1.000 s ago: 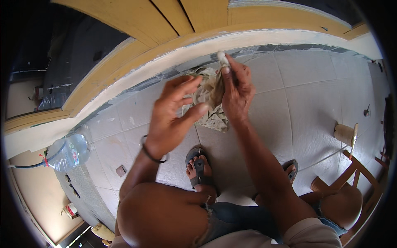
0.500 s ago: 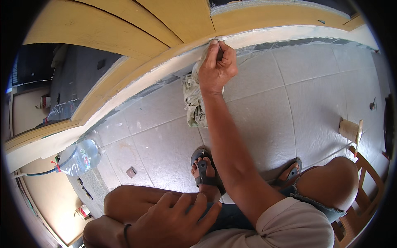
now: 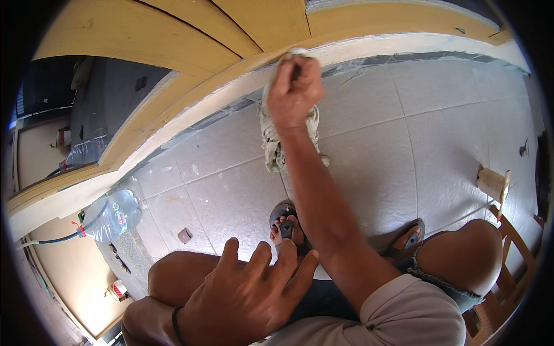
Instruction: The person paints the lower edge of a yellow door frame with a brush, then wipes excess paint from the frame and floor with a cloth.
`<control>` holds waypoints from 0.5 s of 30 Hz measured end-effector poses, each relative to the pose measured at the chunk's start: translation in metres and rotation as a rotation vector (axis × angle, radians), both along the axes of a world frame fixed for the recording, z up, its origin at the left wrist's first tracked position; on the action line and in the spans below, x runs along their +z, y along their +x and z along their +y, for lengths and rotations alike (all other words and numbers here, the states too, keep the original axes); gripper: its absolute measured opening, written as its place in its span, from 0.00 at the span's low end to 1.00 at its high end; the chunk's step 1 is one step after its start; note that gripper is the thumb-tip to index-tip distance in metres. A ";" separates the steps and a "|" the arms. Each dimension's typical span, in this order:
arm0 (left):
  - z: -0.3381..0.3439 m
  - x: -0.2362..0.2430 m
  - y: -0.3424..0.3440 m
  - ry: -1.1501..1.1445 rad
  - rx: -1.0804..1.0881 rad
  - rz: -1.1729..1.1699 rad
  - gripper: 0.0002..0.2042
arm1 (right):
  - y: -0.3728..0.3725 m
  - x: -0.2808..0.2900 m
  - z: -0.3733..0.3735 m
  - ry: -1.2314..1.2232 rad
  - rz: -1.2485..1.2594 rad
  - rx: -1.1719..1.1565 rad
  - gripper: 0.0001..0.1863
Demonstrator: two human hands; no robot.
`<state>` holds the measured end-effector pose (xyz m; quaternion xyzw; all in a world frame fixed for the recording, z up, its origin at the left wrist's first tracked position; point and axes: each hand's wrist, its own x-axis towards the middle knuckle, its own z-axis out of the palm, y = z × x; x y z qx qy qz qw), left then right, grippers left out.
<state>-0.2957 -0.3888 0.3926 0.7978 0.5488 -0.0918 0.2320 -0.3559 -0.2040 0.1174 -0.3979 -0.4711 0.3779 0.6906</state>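
Note:
My right hand (image 3: 295,95) is closed, slightly blurred, at the lower edge of the yellow wooden frame (image 3: 369,23). Its fingers pinch a pale rag (image 3: 274,153); a white bit of it shows at the fingertips against the white ledge (image 3: 340,53). The rag's crumpled folds hang below and behind the hand, over the tiles. Above my lap, my left hand (image 3: 245,291) is raised with its fingers spread and nothing in them. A dark band circles that wrist.
Grey floor tiles (image 3: 358,167) stretch beneath me. At left lies a clear plastic bottle (image 3: 112,216) with a hose at its neck. A small brown piece (image 3: 184,235) rests on the tiles. A roll-shaped tan object (image 3: 490,181) and a wooden chair (image 3: 511,254) stand at right.
My right hand has slid slightly left along the frame's edge with the rag, whose folds now show on both sides of the wrist. My left hand has risen, its fingers spreading wider.

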 end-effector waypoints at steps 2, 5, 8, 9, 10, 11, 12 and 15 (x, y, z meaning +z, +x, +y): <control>0.001 -0.005 -0.002 0.017 -0.031 0.026 0.22 | -0.009 -0.006 -0.021 0.231 -0.211 0.012 0.03; -0.002 -0.002 -0.006 0.016 -0.039 0.027 0.22 | 0.000 0.006 -0.020 0.179 -0.169 -0.013 0.03; -0.015 0.008 0.002 0.040 0.053 0.055 0.22 | 0.010 0.011 0.002 0.021 0.089 -0.088 0.03; -0.019 0.011 0.005 0.065 0.094 0.079 0.22 | 0.009 0.014 0.006 -0.018 0.173 -0.028 0.04; -0.022 0.011 0.006 0.064 0.086 0.100 0.22 | 0.006 0.017 0.006 -0.057 0.259 0.033 0.04; -0.026 0.011 0.007 0.064 0.078 0.121 0.22 | -0.008 0.013 -0.003 0.009 0.243 0.026 0.02; -0.028 0.007 0.006 0.068 0.063 0.136 0.22 | -0.016 0.009 -0.011 0.052 0.074 -0.021 0.02; -0.036 -0.010 0.007 0.180 0.067 0.114 0.21 | -0.054 0.008 -0.056 0.106 -0.013 0.051 0.05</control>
